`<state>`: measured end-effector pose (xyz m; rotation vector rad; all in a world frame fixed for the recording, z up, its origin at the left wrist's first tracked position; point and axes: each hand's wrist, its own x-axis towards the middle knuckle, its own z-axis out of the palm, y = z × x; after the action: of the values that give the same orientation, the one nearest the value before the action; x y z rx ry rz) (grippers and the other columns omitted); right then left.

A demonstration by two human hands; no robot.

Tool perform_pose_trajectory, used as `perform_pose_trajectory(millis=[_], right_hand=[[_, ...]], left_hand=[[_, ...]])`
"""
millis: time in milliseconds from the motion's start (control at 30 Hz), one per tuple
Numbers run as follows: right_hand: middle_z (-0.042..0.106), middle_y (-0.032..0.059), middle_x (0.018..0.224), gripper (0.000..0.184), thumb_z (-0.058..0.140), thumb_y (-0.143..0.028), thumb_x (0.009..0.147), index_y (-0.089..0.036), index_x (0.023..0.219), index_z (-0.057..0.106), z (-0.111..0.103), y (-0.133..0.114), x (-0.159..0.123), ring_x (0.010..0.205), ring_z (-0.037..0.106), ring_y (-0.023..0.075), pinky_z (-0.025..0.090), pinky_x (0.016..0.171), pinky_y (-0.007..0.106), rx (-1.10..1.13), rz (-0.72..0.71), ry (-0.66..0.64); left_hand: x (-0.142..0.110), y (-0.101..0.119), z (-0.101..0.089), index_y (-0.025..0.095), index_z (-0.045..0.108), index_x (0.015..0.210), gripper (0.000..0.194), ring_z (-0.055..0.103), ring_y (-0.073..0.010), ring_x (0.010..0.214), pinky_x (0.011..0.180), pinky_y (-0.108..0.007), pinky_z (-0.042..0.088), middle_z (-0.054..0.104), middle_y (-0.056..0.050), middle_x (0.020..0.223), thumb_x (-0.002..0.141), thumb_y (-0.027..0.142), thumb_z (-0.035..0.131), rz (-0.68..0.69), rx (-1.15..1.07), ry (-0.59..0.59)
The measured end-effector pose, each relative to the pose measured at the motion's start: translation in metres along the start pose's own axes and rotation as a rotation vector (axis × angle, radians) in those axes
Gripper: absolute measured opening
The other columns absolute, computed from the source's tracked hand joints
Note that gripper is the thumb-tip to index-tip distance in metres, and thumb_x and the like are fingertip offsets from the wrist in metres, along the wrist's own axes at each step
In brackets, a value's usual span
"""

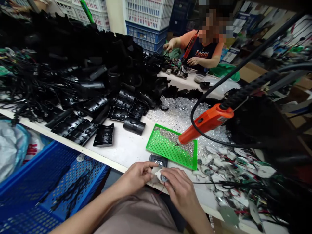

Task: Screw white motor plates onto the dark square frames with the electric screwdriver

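Note:
My left hand [136, 177] and my right hand [176, 187] meet at the table's front edge, both gripping a small white wired part [156, 172]. A small grey cylindrical piece [162, 176], perhaps a motor, sits on it against my right fingers. A thin red wire [161, 190] hangs below. Just beyond my fingertips lies a black plastic housing [158, 160] with round holes. Past it, a green perforated tray [168, 148] holds many small screws. An orange electric screwdriver [204, 123] hangs on its cable above the tray, its tip near the tray's surface.
Black moulded housings [80, 130] and cables [31, 87] are heaped across the white table [126, 152]. White wired discs [219, 175] lie to the right. A blue plastic crate [53, 185] stands below the left edge. At the far side, a co-worker [195, 48] handles small parts.

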<state>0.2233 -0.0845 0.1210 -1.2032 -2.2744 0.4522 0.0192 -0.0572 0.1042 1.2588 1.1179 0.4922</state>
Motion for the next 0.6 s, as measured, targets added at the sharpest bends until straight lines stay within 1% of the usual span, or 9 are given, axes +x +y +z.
perform_pose_trajectory(millis=[33,100,133,200,267,433,600], right_hand=[[0.069,0.0089,0.108,0.033,0.044,-0.008,0.090,-0.020,0.117,0.058,0.001,0.000,0.001,0.100,0.063,0.0213,0.053,0.085,0.039,0.001,-0.003,0.002],[0.069,0.0088,0.108,0.033,0.045,-0.009,0.090,-0.020,0.117,0.058,0.006,-0.001,0.002,0.099,0.063,0.0219,0.053,0.085,0.040,-0.014,-0.004,-0.008],[0.069,0.0088,0.108,0.033,0.045,-0.009,0.090,-0.020,0.117,0.058,0.008,-0.001,0.002,0.099,0.063,0.0222,0.053,0.086,0.041,-0.028,-0.005,-0.016],[0.069,0.0089,0.108,0.033,0.045,-0.008,0.089,-0.020,0.117,0.058,0.013,-0.002,0.003,0.099,0.063,0.0223,0.053,0.086,0.041,-0.050,-0.006,-0.025],[0.069,0.0091,0.108,0.033,0.045,-0.008,0.089,-0.020,0.116,0.059,0.016,-0.002,0.003,0.099,0.063,0.0221,0.053,0.086,0.041,-0.057,-0.005,-0.022],[0.069,0.0096,0.111,0.034,0.045,-0.009,0.089,-0.020,0.118,0.058,0.018,0.002,0.002,0.101,0.063,0.0231,0.054,0.086,0.042,-0.059,-0.028,-0.047],[0.067,0.0095,0.117,0.039,0.045,-0.006,0.089,-0.020,0.123,0.056,0.024,0.006,-0.002,0.109,0.062,0.0234,0.055,0.089,0.042,-0.052,-0.050,0.003]], left_hand=[[0.000,-0.004,0.002,0.012,0.061,0.124,0.046,0.062,-0.0163,0.069,0.067,-0.026,0.047,0.070,-0.005,0.082,0.081,0.024,0.055,-0.035,-0.064,0.008],[-0.001,-0.009,0.005,0.012,0.061,0.125,0.046,0.065,-0.0198,0.079,0.076,-0.030,0.050,0.073,-0.008,0.093,0.082,0.026,0.054,-0.042,-0.085,0.045],[-0.003,-0.009,0.006,0.014,0.062,0.125,0.045,0.066,-0.0218,0.088,0.084,-0.033,0.049,0.073,-0.009,0.101,0.083,0.027,0.053,-0.021,-0.052,0.072],[-0.007,-0.009,0.005,0.019,0.064,0.124,0.042,0.064,-0.0242,0.106,0.097,-0.036,0.044,0.070,-0.008,0.117,0.085,0.027,0.052,0.028,0.037,0.110],[-0.010,-0.007,0.004,0.022,0.065,0.123,0.040,0.060,-0.0244,0.115,0.104,-0.036,0.040,0.067,-0.006,0.124,0.086,0.027,0.051,0.052,0.086,0.116],[-0.009,-0.009,0.001,0.021,0.063,0.125,0.042,0.063,-0.0229,0.110,0.099,-0.035,0.045,0.068,-0.005,0.121,0.085,0.024,0.051,0.055,0.037,0.090],[-0.008,-0.006,0.001,0.021,0.065,0.124,0.041,0.066,-0.0231,0.099,0.092,-0.033,0.048,0.072,-0.005,0.111,0.085,0.026,0.051,0.053,0.058,0.087]])
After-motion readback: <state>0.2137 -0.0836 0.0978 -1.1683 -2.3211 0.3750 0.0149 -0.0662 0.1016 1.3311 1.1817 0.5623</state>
